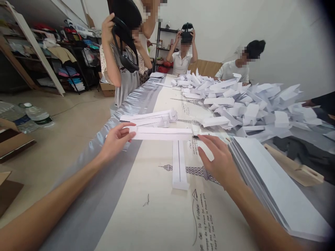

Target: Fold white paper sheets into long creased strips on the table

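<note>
My left hand (116,141) pinches the left end of a long folded white paper strip (162,133), held level above the table. By the strip's right end is my right hand (218,157), thumb and fingers apart; a small dark thing (195,136) shows at its index fingertip, too small to name. Beneath the held strip, another folded paper strip (179,167) lies lengthwise on the printed tablecloth (136,212). Farther off, several folded paper pieces (146,118) lie together behind my left hand.
A large heap of folded white papers (243,101) covers the far right of the table. At right lie a stack of white sheets (277,184) and a wooden piece (294,165). Several people stand or sit around; two handle black headsets (187,35). Water bottles (38,114) stand on the floor.
</note>
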`<state>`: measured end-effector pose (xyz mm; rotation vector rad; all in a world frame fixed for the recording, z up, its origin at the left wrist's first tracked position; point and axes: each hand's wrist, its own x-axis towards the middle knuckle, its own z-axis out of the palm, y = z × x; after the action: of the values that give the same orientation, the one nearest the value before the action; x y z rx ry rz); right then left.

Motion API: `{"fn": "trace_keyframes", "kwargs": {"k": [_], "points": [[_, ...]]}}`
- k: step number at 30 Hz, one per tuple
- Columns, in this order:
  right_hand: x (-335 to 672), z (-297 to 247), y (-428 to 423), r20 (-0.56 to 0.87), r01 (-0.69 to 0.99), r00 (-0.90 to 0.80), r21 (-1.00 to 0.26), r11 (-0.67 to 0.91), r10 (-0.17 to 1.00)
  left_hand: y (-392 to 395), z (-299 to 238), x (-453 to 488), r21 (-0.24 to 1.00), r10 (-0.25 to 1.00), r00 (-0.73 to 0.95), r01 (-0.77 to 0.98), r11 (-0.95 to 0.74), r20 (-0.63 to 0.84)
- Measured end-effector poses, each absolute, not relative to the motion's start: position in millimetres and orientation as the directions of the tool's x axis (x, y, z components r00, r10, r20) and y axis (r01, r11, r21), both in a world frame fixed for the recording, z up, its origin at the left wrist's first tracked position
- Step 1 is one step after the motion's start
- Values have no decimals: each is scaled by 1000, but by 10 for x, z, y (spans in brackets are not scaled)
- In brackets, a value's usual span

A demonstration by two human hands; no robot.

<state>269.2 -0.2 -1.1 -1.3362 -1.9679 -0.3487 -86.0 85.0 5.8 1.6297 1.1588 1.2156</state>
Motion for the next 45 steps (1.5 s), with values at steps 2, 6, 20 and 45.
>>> {"fn": "trace_keyframes", "kwargs": {"k": [2,6,20,45], "points": [[2634,-26,-30,644,867,-146,-282,411,751,872,36,-892,900,934,161,260,-351,317],[2478,-49,-101,576,819,-178,-363,445,798,726,43,-816,678,813,286,449,-582,508],[2347,115,-224,658,717,-429,-168,676,619,219,73,-450,481,585,382,338,-809,715],[2346,130,-320,188,823,-405,-352,446,895,309,73,-436,909,929,326,309,-280,176]]}}
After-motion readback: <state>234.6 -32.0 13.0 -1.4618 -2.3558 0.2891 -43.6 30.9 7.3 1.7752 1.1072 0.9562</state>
